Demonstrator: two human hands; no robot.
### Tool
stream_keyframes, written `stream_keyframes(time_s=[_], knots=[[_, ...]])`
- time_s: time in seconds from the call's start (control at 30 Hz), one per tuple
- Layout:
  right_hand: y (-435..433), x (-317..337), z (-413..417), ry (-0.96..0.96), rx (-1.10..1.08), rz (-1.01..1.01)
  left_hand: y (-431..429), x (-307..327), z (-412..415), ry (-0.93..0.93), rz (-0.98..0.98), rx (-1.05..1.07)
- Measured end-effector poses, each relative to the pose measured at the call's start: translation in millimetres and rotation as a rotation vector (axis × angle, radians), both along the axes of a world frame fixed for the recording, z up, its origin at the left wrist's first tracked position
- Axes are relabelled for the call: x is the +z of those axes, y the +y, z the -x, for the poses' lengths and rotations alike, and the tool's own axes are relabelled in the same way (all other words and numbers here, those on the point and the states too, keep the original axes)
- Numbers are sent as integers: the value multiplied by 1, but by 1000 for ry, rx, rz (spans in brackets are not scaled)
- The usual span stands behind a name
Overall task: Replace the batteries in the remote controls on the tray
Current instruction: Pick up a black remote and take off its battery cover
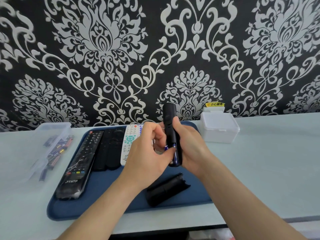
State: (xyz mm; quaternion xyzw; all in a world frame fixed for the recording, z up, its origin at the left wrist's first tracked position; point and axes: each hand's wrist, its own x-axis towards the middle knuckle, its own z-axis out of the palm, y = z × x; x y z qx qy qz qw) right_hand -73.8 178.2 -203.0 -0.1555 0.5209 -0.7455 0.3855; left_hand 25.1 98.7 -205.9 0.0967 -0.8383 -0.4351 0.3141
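Right hand (pixel 190 146) is gripping the remote (pixel 169 118) upright while left hand (pixel 147 153) is pinching a battery (pixel 166 147). A loose pinch risks it springing onto the tray (pixel 103 196).

The long black remote (pixel 78 161) lying at the left edge of the tray (pixel 103 196) bears the brand "THTF" in white letters near its nearer end. At the far edge of the desk (pixel 259 161), a yellow label (pixel 215 104) on a white fitting (pixel 213 110) against the wall reads "小心触电" in black characters beside a small warning sign. The print on the white remote (pixel 129 144) is too small to read.
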Motion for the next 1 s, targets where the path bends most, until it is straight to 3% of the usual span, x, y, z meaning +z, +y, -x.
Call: stream_keyframes(time_s=[0.13, 0.27, 0.33, 0.37, 0.4, 0.47, 0.5, 0.53, 0.63, 0.73, 0.83, 0.93, 1.0], knots=[[2, 2, 3, -38, -11, 0, 7, 1, 0, 67, -174, -23], [2, 2, 6, -181, 37, 40, 5, 13, 1, 231, -638, -7], [4, 6, 9, -171, 93, -11, -7, 20, 1, 235, -752, 0], [7, 8, 10, -114, 139, -73, -15, 21, -1, 211, -662, 36], [10, 12, 10, -11, 209, -145, -22, 21, -3, 177, -426, 95], [17, 19, 8, 279, 388, -271, -32, 20, -9, 84, 267, 170], [19, 21, 7, 411, 460, -305, -35, 18, -10, 23, 530, 150], [21, 22, 7, 505, 497, -314, -38, 16, -11, -57, 665, 112], [25, 25, 9, 561, 416, -266, -44, 11, -10, -177, 625, 87], [30, 27, 21, 339, 184, -101, -46, 7, -9, -133, 329, 200], [28, 26, 23, 132, 71, 51, -35, 0, -2, -130, 42, 164], [19, 23, 14, -53, 94, 141, -14, -7, 0, -228, 63, 81], [16, 23, 10, -78, 96, 149, -9, -10, 0, -278, 125, 58]])
